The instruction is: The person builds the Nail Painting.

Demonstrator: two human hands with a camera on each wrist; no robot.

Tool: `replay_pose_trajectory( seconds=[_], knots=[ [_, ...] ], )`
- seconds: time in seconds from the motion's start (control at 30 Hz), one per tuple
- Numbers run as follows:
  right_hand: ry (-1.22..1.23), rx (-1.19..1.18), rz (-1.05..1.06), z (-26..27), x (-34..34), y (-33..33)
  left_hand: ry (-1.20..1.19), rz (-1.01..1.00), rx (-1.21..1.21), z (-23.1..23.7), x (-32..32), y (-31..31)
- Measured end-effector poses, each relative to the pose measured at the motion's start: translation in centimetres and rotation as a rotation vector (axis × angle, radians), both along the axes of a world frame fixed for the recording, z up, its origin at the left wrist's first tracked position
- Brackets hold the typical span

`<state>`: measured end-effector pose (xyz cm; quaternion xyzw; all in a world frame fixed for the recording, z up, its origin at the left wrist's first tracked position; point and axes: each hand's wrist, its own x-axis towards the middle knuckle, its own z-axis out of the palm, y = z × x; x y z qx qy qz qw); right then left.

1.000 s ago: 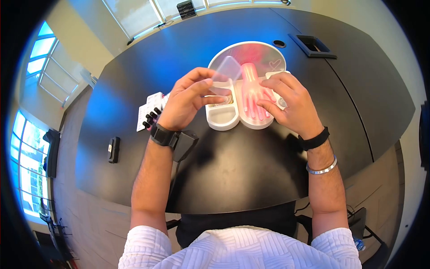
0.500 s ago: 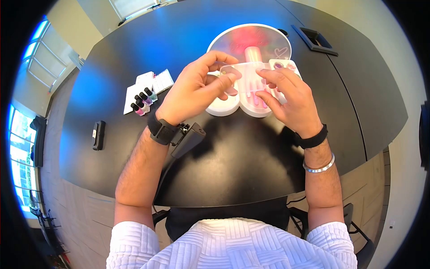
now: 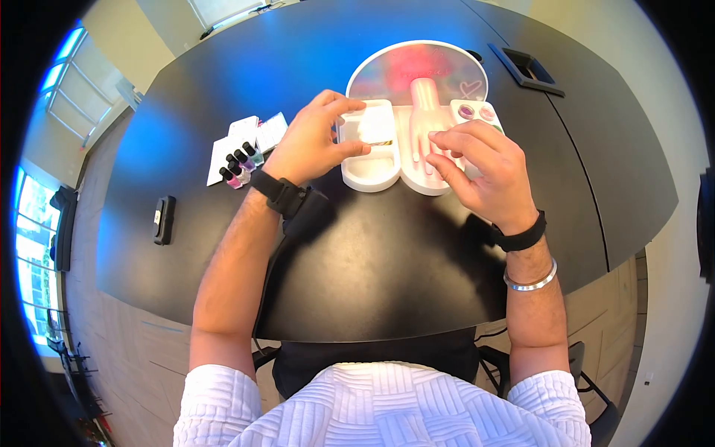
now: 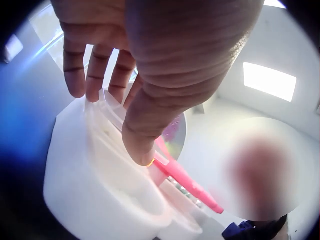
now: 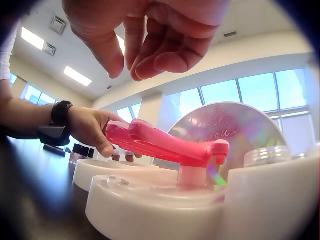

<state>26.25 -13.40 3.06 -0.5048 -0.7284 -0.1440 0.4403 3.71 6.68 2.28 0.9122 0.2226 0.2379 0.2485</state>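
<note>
Right wrist view alone shows the right grip (image 5: pixel 172 32) above model hand (image 5: pixel 165 145).

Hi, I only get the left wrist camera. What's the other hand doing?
Observer: The right wrist view shows the right hand hovering above the pink model hand, with a gap between them.
Operator: Ooh! Is there any nail polish around? I can't see any.
Observer: Yes. In the head view, black-capped nail polish bottles stand on the person's left, farther left than the left hand.
</note>
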Motion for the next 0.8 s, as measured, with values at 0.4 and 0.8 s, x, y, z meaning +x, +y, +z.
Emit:
replay_pose_trajectory(
  seconds=[0.4,0.8],
  knots=[
    [0.015,-0.005,0.003,0.1,-0.1,-0.1,0.102,0.062,0.163,-1.7,0.7,0.0],
    [0.031,-0.009,-0.019,0.0,0.0,0.1,0.19,0.071,0.351,-1.2,0.6,-1.8]
  ],
)
